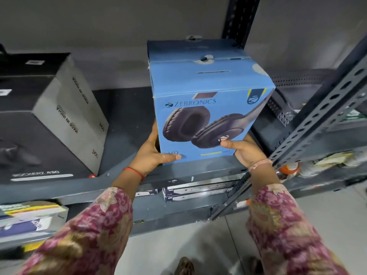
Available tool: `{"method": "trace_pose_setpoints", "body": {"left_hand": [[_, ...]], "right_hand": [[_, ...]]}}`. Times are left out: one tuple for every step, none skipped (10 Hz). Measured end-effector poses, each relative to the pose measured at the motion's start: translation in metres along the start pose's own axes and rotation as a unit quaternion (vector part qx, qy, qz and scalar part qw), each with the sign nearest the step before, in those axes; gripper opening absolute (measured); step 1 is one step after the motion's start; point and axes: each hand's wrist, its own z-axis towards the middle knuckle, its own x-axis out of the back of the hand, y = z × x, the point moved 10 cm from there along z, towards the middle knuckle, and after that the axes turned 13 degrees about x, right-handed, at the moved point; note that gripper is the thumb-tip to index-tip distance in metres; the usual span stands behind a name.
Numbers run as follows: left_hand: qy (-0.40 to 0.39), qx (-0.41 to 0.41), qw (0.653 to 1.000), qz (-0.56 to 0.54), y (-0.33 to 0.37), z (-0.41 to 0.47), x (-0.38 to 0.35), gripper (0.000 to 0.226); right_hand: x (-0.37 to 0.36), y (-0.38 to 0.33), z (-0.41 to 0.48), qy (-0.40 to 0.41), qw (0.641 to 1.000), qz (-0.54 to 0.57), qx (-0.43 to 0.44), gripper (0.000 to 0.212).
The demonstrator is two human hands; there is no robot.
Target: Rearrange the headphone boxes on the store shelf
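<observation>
Holding the blue headphone box (206, 116) at frame centre, on the shelf (123, 181) front edge: left hand (153, 153) grip wraps its lower left corner, right hand (244, 149) grip clamps the lower right, thumbs on the front face. Second blue box (178, 48) behind, mostly hidden. Black boxes (39, 116) at left, cut off, labels blurred.

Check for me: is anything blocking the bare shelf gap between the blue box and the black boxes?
Nothing visible. Both hands, left and right, grip the blue box; the shelf between it and the black boxes looks bare.
</observation>
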Motion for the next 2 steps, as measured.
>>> {"method": "trace_pose_setpoints", "body": {"left_hand": [[-0.002,-0.006,1.000,-0.012,0.005,-0.005,-0.003,0.112],[0.130,-0.065,0.989,0.004,-0.002,-0.056,0.019,0.096]], "right_hand": [[0.011,-0.007,-0.010,0.060,0.996,-0.058,0.033,0.075],[0.017,-0.010,-0.060,0.209,0.954,-0.204,0.060,0.085]]}}
